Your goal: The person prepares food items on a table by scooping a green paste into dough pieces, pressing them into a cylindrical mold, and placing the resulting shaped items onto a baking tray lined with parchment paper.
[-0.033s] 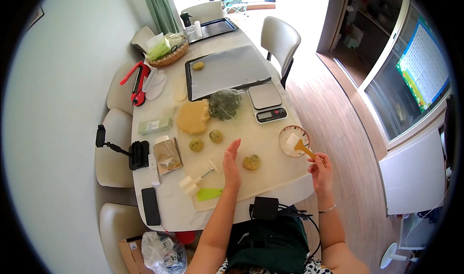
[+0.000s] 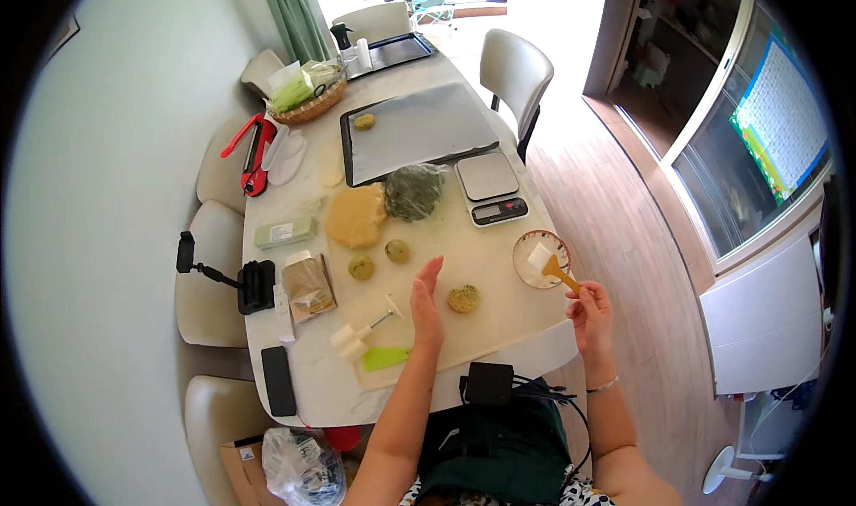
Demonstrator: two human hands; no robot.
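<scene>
My right hand (image 2: 589,317) pinches the yellow handle of a pastry brush (image 2: 559,273) at the table's right edge. The brush's white head is over or in a small patterned dish (image 2: 521,272); whether it touches the bottom I cannot tell. My left hand (image 2: 427,305) is raised over the pale mat (image 2: 499,332), fingers stretched out and holding nothing. Just right of it lies a speckled, pressed dough cake (image 2: 463,299). Left of it are a white plunger mould (image 2: 355,337) and a green scraper (image 2: 385,358). Two dough balls (image 2: 360,267) (image 2: 397,252) sit farther back.
Beyond the balls lie a yellow dough slab (image 2: 355,216) and a dark mass under plastic (image 2: 415,192). A lined baking tray (image 2: 419,136) holds one small dough piece (image 2: 364,122). A kitchen scale (image 2: 489,185) stands right. Phone (image 2: 278,381) and phone stand (image 2: 257,286) line the left edge.
The pastry brush and my right hand have shifted very slightly left and away from me. My left hand stays in place.
</scene>
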